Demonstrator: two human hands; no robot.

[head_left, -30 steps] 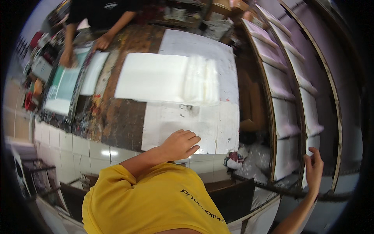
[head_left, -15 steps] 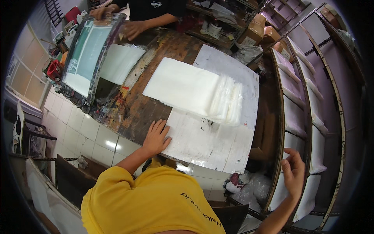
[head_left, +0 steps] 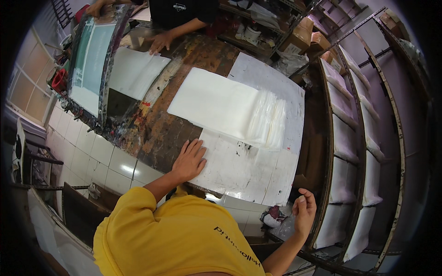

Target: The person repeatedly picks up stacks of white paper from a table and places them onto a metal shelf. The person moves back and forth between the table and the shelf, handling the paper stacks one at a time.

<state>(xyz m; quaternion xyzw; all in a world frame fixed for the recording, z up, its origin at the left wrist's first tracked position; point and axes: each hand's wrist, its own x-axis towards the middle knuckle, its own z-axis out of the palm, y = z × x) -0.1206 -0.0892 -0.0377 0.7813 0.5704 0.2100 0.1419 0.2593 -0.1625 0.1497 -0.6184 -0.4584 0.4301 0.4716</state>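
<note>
My left hand (head_left: pixel 189 161) lies flat on the near edge of the worktable (head_left: pixel 161 142), fingers stretched out and partly over a pale board (head_left: pixel 248 165). It holds nothing. Away from the table, beside the rack at the right, my right hand (head_left: pixel 304 211) hangs in the air with loosely curled fingers and nothing visible in it. A stack of thin white plastic bags (head_left: pixel 216 101) rests on the board beyond my left hand, its right end fanned into layered edges. A co-worker's hand (head_left: pixel 161 42) touches another pile of white sheets (head_left: pixel 136 71) at the far left.
A screen-printing frame (head_left: pixel 105 69) stands tilted up at the left, the co-worker's other hand at its top. Along the right, a metal rack (head_left: pixel 329 138) carries several white stacks (head_left: pixel 343 142). Cardboard boxes (head_left: pixel 299 34) and shelves stand at the back; a red container (head_left: pixel 60 79) is far left.
My right hand has moved left, away from the rack toward the table's corner. My left hand stays on the table. The co-worker's hand has shifted onto the sheets beside the raised frame.
</note>
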